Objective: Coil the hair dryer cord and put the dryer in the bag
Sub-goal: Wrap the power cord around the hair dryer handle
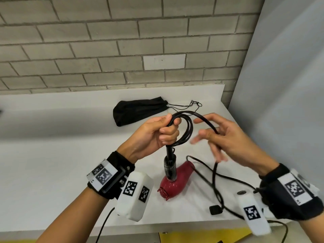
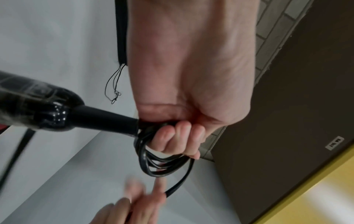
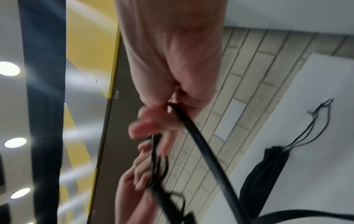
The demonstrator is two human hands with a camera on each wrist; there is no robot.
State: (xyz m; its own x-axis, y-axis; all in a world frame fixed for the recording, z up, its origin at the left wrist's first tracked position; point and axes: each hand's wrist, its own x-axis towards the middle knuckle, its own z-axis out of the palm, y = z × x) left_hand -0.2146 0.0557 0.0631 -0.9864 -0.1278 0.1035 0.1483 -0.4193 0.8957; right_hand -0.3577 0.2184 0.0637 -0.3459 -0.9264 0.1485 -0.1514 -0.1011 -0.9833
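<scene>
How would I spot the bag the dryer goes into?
Look along the white table toward the brick wall. The bag lies there, beyond both hands. It is the only soft black cloth thing, crumpled, with thin drawstrings trailing right.

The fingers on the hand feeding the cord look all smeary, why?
Head view: the right hand is motion-blurred at its fingers; the left hand and cord look sharp. Right wrist view: nearly everything is smeared. Left wrist view: only the other hand's fingers blur.
</scene>
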